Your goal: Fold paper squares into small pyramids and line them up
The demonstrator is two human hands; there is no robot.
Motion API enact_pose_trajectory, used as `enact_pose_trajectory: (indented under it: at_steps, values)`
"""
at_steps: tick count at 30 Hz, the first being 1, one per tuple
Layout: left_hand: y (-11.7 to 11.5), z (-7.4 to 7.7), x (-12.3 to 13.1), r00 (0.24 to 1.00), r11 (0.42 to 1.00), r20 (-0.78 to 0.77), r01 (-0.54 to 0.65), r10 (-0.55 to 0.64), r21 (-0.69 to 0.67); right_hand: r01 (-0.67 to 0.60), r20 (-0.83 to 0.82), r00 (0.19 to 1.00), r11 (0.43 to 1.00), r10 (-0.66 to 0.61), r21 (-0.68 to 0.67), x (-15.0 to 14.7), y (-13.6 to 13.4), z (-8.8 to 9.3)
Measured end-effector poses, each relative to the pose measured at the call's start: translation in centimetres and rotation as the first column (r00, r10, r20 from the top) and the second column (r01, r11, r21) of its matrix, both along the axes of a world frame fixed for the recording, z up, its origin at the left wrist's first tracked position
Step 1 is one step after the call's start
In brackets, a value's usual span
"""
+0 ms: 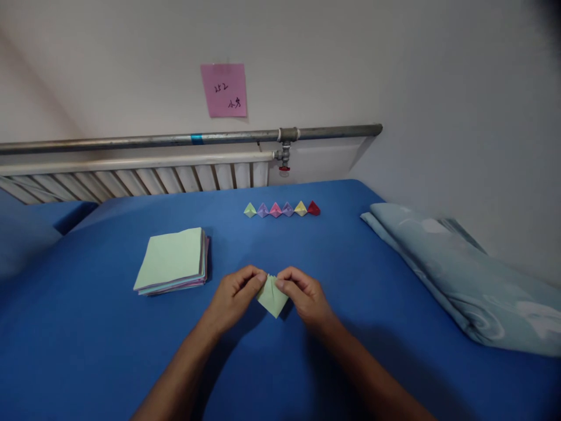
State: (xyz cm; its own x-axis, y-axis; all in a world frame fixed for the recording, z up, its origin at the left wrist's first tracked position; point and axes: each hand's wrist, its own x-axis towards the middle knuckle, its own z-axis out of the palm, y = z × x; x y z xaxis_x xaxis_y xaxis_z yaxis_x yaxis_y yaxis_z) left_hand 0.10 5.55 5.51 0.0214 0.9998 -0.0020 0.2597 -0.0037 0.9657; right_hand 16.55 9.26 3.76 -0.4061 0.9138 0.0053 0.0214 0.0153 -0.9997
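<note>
A small folded piece of light green paper (273, 299) is held just above the blue surface, its point toward me. My left hand (236, 292) pinches its upper left corner between thumb and fingers. On the other side, my right hand (305, 295) grips the upper right corner in the same way. Pleats show along the paper's top edge between the two thumbs. Beyond my hands lies a row of several small folded paper shapes (275, 210) in green, purple, pink, yellow and red, set side by side.
To the left sits a stack of coloured square paper (170, 260), green on top. A folded pale blue-green blanket (460, 275) lies at the right on the blue sheet (350, 245). Along the wall run a metal pipe (153, 142) with a valve, a white radiator (184, 177) and a pink note (224, 90).
</note>
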Motion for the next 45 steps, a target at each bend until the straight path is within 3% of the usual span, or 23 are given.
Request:
enact_pose_trajectory:
  at_steps: [13,17,23,27,31,36,45]
  values:
    - [0.0,-0.5,0.4,1.0,0.999,0.01,0.023,-0.022,-0.037,-0.025,0.082,0.997,0.994,0.016,0.109,-0.2,-0.2,-0.4]
    - [0.1,-0.6,0.9,0.998,0.998,0.055,-0.02,0.023,-0.056,-0.017,0.098,0.995,0.998,0.011,0.057,-0.4,-0.2,-0.3]
    - [0.2,-0.9,0.6,0.993,0.994,0.105,0.057,-0.047,-0.091,-0.025,0.101,0.995,1.0,0.027,-0.019,-0.5,-0.1,-0.3]
    - [0.3,-0.8,0.5,0.993,0.995,0.102,-0.044,0.054,-0.095,-0.049,0.046,0.997,0.988,0.057,-0.15,-0.6,-0.1,-0.3]
    - [0.5,-0.6,0.5,0.976,0.981,0.128,-0.162,0.175,-0.106,-0.137,-0.004,0.99,0.941,0.142,-0.31,-0.8,-0.1,-0.5]
    - [0.7,-0.9,0.2,0.954,0.959,0.126,-0.26,0.273,-0.113,-0.158,-0.017,0.987,0.917,0.163,-0.366,-1.2,-0.3,-1.0]
    - [1.0,-1.8,0.3,0.925,0.94,0.21,-0.274,0.316,-0.204,-0.168,-0.086,0.986,0.859,0.144,-0.485,-1.5,-0.4,-1.5]
